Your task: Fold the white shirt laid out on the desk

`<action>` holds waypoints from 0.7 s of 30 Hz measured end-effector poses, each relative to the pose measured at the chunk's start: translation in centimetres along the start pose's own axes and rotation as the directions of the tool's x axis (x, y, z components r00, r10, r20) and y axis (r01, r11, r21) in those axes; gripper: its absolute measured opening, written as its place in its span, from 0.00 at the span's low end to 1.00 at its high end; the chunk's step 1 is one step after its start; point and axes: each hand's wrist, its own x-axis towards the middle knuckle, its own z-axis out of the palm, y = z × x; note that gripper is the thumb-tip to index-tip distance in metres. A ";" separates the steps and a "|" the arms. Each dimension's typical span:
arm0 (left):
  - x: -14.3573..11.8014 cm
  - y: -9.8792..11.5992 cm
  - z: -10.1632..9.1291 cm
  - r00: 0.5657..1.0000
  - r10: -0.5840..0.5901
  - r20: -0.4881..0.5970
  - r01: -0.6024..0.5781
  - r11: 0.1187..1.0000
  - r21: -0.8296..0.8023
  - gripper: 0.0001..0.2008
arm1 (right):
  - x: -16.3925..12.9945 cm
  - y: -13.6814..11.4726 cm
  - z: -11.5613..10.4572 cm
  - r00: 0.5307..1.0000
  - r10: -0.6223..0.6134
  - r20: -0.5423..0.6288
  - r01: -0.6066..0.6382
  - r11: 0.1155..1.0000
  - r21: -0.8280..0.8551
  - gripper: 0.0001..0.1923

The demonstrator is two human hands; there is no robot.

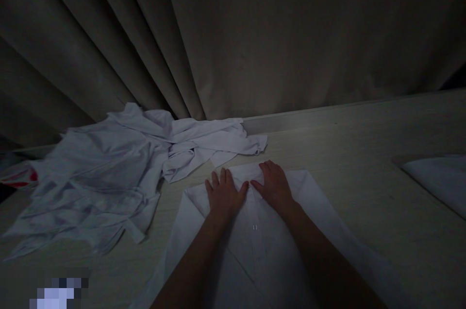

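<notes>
**A:** What does the head view show of the hands?

**B:** Both lie flat, palms down, on a white shirt (313,231) spread on the pale table (364,192). The left hand (224,197) has its fingers stretched forward and slightly fanned; the right hand (274,186) sits just beside it, thumbs nearly meeting. Neither hand is closed around anything: they are open and pressing on the cloth, not pinching it.

**A:** Where is the shirt, reckoned from the hands?

**B:** Directly under them. They rest near its far end, at what looks like the collar, and the cloth runs back from the palms beneath both forearms toward the person. A small button (255,227) shows on the front, just behind the gap between the two wrists. The shirt's sides appear folded inward, giving slanted edges that widen away to either side of the arms.

**A:** What else lies around the hands?

**B:** Out past the left hand, to its left and a little ahead, is a rumpled heap of white garments (109,178); its nearest corner comes close to the left fingertips, though I cannot tell whether it touches the shirt. Well apart to the right of the right hand lies another white cloth (437,178), flat at the table's edge. Beyond the fingertips hangs a dark pleated curtain (255,32). Far left of the heap, something red and white (18,175) shows, too dim to identify.
</notes>
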 end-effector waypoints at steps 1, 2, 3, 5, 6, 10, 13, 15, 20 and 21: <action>0.0 0.0 0.0 1.000 -0.005 0.001 0.005 1.000 0.001 0.43 | -0.1 0.0 0.0 1.000 -0.009 0.017 0.009 1.000 -0.012 0.29; -0.1 0.1 0.0 1.000 -0.009 0.003 0.009 1.000 0.002 0.43 | -0.1 -0.1 0.0 0.999 -0.010 0.037 0.011 1.000 -0.028 0.29; -0.1 0.1 0.0 1.000 -0.009 0.004 0.009 1.000 0.002 0.43 | -0.2 -0.1 0.1 0.998 -0.005 0.056 0.007 0.999 -0.046 0.30; -0.1 0.1 0.0 1.000 -0.006 -0.003 0.006 1.000 -0.001 0.44 | -0.2 -0.3 0.1 0.996 0.015 0.090 -0.008 0.997 -0.078 0.32; -0.1 0.0 0.0 1.000 -0.006 -0.007 0.006 1.000 -0.005 0.44 | -0.3 -0.4 0.2 0.994 0.025 0.102 -0.016 0.996 -0.090 0.33; 0.0 -0.1 0.3 1.000 -0.026 -0.001 0.026 0.999 -0.020 0.43 | -0.3 -0.6 0.2 0.991 0.046 0.129 -0.032 0.993 -0.113 0.35; 0.0 0.0 0.6 0.999 -0.054 -0.004 0.054 0.998 -0.025 0.42 | -0.3 -0.6 0.4 0.990 0.063 0.126 -0.049 0.992 -0.113 0.37; 0.0 0.1 0.7 0.998 -0.058 -0.014 0.057 0.998 -0.031 0.42 | -0.3 -0.6 0.4 0.991 0.072 0.114 -0.060 0.992 -0.107 0.38; -0.1 0.2 0.5 0.998 -0.064 -0.015 0.064 0.997 -0.040 0.42 | 0.1 -0.3 0.0 0.997 0.061 0.037 -0.059 0.997 -0.057 0.35; -0.1 0.2 0.5 0.998 -0.066 -0.014 0.065 0.997 -0.040 0.42 | 0.1 -0.2 -0.1 0.998 0.057 0.020 -0.056 0.997 -0.046 0.32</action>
